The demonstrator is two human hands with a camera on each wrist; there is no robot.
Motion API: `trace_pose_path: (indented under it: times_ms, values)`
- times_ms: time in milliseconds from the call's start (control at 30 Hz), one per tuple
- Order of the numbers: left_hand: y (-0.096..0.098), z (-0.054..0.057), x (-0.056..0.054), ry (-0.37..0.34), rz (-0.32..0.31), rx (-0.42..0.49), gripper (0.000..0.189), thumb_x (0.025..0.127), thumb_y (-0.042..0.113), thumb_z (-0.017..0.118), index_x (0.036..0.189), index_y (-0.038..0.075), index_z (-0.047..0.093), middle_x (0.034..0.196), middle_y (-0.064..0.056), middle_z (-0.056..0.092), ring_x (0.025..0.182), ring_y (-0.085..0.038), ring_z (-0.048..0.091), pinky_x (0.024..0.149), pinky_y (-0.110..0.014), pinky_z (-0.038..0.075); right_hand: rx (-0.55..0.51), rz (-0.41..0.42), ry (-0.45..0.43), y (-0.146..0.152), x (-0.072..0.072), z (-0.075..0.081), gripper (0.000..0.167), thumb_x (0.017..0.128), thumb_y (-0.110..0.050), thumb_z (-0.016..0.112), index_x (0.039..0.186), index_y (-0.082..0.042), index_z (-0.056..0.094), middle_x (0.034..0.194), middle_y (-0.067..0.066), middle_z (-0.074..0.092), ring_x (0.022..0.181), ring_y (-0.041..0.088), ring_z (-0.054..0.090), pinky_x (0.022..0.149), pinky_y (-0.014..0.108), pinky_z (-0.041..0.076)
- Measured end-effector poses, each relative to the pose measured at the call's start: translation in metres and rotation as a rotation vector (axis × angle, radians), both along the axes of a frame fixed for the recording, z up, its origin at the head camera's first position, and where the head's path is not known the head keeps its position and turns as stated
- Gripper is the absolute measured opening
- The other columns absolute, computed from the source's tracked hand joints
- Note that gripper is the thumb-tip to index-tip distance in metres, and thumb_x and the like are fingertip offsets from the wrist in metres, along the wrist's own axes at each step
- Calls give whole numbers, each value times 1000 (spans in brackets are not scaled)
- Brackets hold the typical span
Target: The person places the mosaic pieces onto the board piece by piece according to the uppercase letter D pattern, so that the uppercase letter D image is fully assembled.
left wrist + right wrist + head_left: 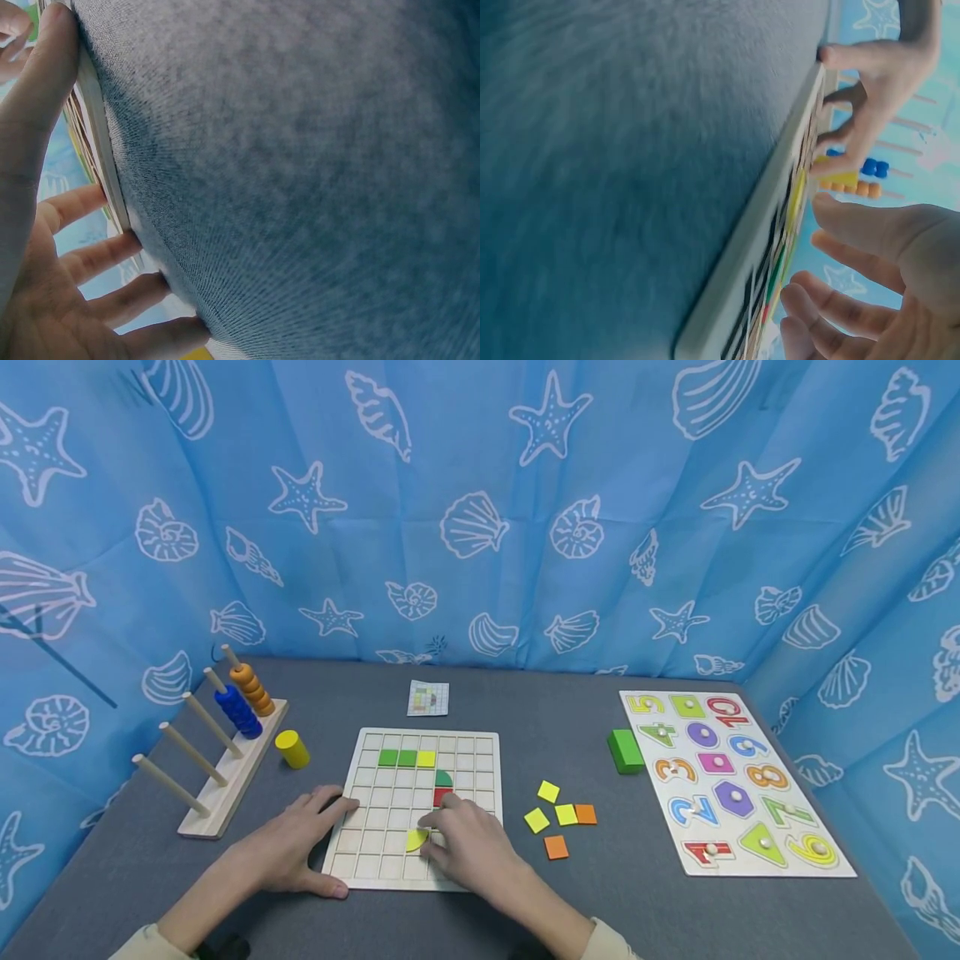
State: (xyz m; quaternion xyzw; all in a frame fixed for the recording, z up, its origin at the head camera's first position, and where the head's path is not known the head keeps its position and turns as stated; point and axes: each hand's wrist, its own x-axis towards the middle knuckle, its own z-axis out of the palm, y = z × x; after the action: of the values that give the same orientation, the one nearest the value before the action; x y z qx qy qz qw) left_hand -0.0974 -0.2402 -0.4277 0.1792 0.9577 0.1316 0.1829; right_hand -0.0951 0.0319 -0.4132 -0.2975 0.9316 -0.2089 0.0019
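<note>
A white gridded board lies on the table in front of me. My left hand steadies it, fingers spread along the left edge and thumb at the near left corner. Over the lower right part of the board is my right hand, its thumb and fingertips beside a yellow rounded tile lying on the grid. In the right wrist view the thumb and fingers stand apart. Farther up sit two green square tiles, a yellow square tile, a green rounded tile and a partly covered red tile.
Loose yellow tiles and orange tiles lie right of the board. Behind it is a small pattern card. A peg stand and yellow cylinder are left; a green block and number puzzle right.
</note>
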Motion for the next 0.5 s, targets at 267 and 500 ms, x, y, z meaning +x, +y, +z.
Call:
trace_pose_path:
  times_ms: [267, 500]
  values:
    - [1, 0, 1, 1, 4, -4, 110, 60, 78, 81, 146, 19, 48, 152, -17, 44, 135, -44, 48, 103, -68, 47, 1, -34, -64, 30, 1, 4, 23, 82, -18, 85, 105, -15, 81, 88, 1, 66, 66, 4, 44, 53, 16, 37]
    - [0, 0, 1, 2, 5, -2, 111, 60, 78, 81, 147, 18, 47, 152, -18, 44, 134, -44, 50, 102, -68, 48, -10, -53, -75, 63, 8, 2, 23, 79, -15, 87, 101, -13, 81, 89, 2, 68, 68, 5, 46, 52, 19, 37]
